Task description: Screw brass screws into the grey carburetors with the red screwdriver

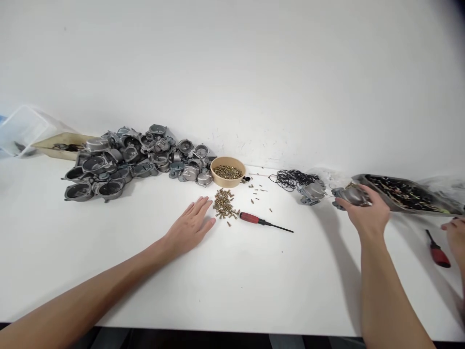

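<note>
My left hand (191, 224) lies flat on the white table (232, 281), fingers stretched out, just left of a small heap of brass screws (224, 204). A red-handled screwdriver (262, 222) lies to the right of that heap. My right hand (365, 211) is far to the right, its fingers wrapped round a grey metal casting (350, 195). Another grey casting (311, 192) sits on the table just left of it.
A big pile of grey metal housings (129, 160) fills the back left. A tan bowl of screws (227, 171), black rubber rings (290, 178) and a tray of dark parts (405, 194) stand along the wall. Another person's hand (456, 237) and a second red screwdriver (438, 251) are at the right edge.
</note>
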Demonstrator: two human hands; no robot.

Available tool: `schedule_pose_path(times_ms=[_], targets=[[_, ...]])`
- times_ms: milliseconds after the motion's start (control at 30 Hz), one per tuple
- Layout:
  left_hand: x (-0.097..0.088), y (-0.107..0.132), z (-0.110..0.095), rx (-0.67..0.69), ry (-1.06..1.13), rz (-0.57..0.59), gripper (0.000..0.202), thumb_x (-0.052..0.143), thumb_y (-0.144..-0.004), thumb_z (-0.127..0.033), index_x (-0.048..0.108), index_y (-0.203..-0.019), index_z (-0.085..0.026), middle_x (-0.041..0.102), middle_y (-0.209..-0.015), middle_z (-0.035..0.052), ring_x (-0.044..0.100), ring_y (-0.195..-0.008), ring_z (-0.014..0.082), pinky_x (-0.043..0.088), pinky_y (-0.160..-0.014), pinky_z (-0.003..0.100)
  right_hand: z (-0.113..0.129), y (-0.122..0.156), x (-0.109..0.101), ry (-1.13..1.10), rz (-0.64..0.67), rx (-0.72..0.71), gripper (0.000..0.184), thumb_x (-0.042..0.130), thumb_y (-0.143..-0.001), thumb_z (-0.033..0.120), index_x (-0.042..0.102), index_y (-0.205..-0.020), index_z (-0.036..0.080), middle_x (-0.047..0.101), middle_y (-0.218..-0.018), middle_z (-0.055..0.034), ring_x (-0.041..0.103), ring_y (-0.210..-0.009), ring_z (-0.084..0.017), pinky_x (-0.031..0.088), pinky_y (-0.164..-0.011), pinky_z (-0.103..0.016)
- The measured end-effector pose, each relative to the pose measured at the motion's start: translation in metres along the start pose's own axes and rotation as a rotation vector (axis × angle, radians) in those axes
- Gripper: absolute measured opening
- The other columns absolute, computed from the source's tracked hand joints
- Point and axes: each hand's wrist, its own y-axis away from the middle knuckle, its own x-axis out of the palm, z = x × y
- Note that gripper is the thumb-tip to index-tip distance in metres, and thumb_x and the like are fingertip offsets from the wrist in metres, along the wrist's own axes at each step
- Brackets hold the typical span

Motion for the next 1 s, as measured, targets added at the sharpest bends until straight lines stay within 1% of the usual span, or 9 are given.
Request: schedule_pose_path(times_ms=[133, 300, 367, 500, 600, 700, 833, 933, 1000], targets=[[0.001, -0.001, 0.001, 0.000, -0.026, 0.001, 0.058, 0.031, -0.108, -0.047, 0.031, -0.157, -0.018, 0.035, -0.165, 0.0136, 0.027, -0.156, 0.0268, 0.023, -0.128, 0.050, -0.003, -0.001, -0.006, -0.016, -0.028, 0.068, 0.071, 0.090, -0.060, 0.030, 0.071, -0.127, 0.024, 0.071, -0.120, -0.0113, 0.066, -0.111, -0.034, 0.051, -0.100, -0.049], [0.003, -0.001, 0.003, 0.011, -0.039, -0.017, 0.058, 0.031, -0.108, -0.048, 0.031, -0.157, -0.018, 0.035, -0.165, 0.0141, 0.027, -0.156, 0.0266, 0.024, -0.127, 0.049, -0.006, -0.003, -0.025, -0.057, -0.052, 0.151, 0.075, 0.088, -0.060, 0.039, 0.067, -0.131, 0.026, 0.067, -0.122, -0.0132, 0.065, -0.108, -0.038, 0.054, -0.091, -0.048], [0.004, -0.002, 0.002, 0.003, -0.045, -0.008, 0.059, 0.031, -0.107, -0.048, 0.031, -0.157, -0.017, 0.034, -0.165, 0.0147, 0.027, -0.156, 0.0266, 0.023, -0.128, 0.049, -0.013, -0.007, -0.033, -0.029, -0.019, 0.130, 0.075, 0.088, -0.058, 0.039, 0.065, -0.130, 0.030, 0.064, -0.122, -0.0122, 0.063, -0.109, -0.038, 0.054, -0.088, -0.048], [0.003, -0.002, -0.001, -0.017, -0.072, 0.015, 0.060, 0.033, -0.107, -0.046, 0.031, -0.157, -0.013, 0.032, -0.166, 0.0166, 0.026, -0.156, 0.0268, 0.022, -0.128, 0.050, -0.025, -0.014, -0.045, -0.024, 0.236, 0.004, 0.067, 0.089, -0.055, 0.038, 0.066, -0.118, 0.032, 0.063, -0.108, -0.0093, 0.063, -0.098, -0.034, 0.052, -0.074, -0.043], [0.001, -0.002, -0.004, -0.010, -0.087, 0.008, 0.059, 0.034, -0.107, -0.045, 0.032, -0.156, -0.012, 0.033, -0.165, 0.0174, 0.027, -0.156, 0.0279, 0.023, -0.128, 0.052, -0.019, -0.013, -0.047, 0.010, 0.473, 0.007, 0.064, 0.091, -0.054, 0.036, 0.068, -0.113, 0.030, 0.065, -0.097, -0.0084, 0.065, -0.087, -0.031, 0.051, -0.069, -0.040], [-0.005, -0.004, -0.004, 0.031, -0.086, -0.033, 0.054, 0.034, -0.107, -0.041, 0.033, -0.155, -0.015, 0.035, -0.164, 0.0152, 0.036, -0.152, 0.0270, 0.032, -0.125, 0.051, -0.008, -0.009, -0.045, 0.059, 0.658, 0.000, 0.066, 0.090, -0.057, 0.038, 0.066, -0.118, 0.027, 0.068, -0.098, -0.0112, 0.066, -0.085, -0.029, 0.051, -0.071, -0.039], [-0.013, -0.018, 0.006, 0.248, -0.116, -0.167, 0.043, 0.034, -0.107, -0.031, 0.043, -0.148, -0.019, 0.045, -0.159, 0.0122, 0.051, -0.142, 0.0240, 0.046, -0.117, 0.044, -0.009, -0.009, -0.041, 0.139, 0.704, -0.049, 0.075, 0.089, -0.057, 0.047, 0.063, -0.124, 0.025, 0.066, -0.104, -0.0145, 0.066, -0.092, -0.032, 0.052, -0.074, -0.040], [-0.014, -0.037, 0.018, 0.430, -0.142, -0.224, 0.040, 0.037, -0.106, -0.027, 0.049, -0.143, -0.018, 0.052, -0.153, 0.0130, 0.057, -0.136, 0.0245, 0.051, -0.114, 0.044, -0.019, -0.013, -0.038, 0.180, 0.747, -0.068, 0.087, 0.087, -0.057, 0.054, 0.056, -0.135, 0.029, 0.066, -0.109, -0.0144, 0.065, -0.096, -0.034, 0.052, -0.078, -0.041], [-0.012, -0.049, 0.024, 0.481, -0.137, -0.230, 0.040, 0.038, -0.106, -0.027, 0.050, -0.144, -0.018, 0.053, -0.152, 0.0133, 0.057, -0.136, 0.0248, 0.053, -0.112, 0.043, -0.023, -0.015, -0.037, 0.208, 0.779, -0.075, 0.092, 0.086, -0.060, 0.057, 0.050, -0.142, 0.034, 0.065, -0.122, -0.0151, 0.064, -0.104, -0.036, 0.053, -0.080, -0.041]])
